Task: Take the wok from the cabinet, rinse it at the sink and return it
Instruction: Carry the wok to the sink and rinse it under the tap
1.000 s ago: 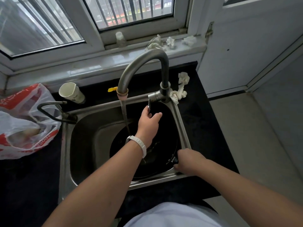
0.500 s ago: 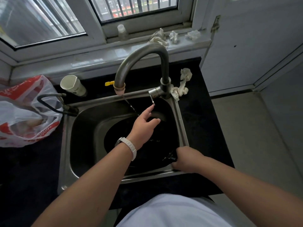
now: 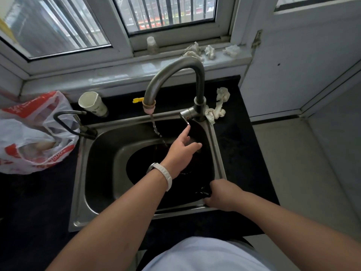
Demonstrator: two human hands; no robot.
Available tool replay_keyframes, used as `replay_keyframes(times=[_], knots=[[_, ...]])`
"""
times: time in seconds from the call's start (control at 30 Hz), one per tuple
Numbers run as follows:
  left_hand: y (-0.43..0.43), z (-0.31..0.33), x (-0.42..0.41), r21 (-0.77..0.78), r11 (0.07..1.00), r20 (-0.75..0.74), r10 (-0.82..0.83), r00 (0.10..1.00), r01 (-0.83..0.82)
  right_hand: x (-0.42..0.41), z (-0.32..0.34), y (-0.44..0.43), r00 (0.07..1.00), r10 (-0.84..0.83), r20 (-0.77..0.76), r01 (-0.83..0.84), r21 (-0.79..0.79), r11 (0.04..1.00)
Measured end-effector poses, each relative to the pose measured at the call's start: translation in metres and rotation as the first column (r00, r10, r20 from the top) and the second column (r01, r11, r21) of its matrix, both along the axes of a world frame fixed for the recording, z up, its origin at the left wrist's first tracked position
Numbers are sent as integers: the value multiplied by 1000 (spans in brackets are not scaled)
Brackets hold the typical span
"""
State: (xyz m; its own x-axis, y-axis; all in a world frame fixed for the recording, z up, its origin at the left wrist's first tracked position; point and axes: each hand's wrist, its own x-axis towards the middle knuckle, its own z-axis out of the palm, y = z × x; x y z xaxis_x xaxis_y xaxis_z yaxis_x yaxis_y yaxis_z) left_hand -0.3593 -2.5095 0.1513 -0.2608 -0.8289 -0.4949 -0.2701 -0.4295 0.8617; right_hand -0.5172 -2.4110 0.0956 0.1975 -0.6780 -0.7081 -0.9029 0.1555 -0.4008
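A black wok lies in the steel sink, under the curved faucet. A thin stream of water falls from the spout into the wok. My left hand, with a white band on the wrist, hovers over the wok with fingers apart, and its forefinger touches the tip of the faucet lever. At the sink's front right corner my right hand is closed around the wok's black handle.
A red and white plastic bag lies on the dark counter left of the sink. A paper cup lies behind the sink, next to a small black tap. Crumpled tissues sit beside the faucet base and on the window sill.
My left hand has let go of the faucet lever and opened, with only the forefinger at its tip. The water has thinned to a slanting trickle. My right hand stays on the handle.
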Motion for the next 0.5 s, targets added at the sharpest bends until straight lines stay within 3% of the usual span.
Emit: replay_keyframes(times=[0.13,0.4,0.5], knots=[[11,3,22,-59,998,73,-7,997,11,-2,4,6,1000,15,5,-15,8,1000],[47,0,130,-420,907,365,173,915,-4,11,12,10,997,-64,49,61,61,996],[56,-5,170,-427,903,400,230,887,-42,24,15,12,983,-161,88,150,124,981]])
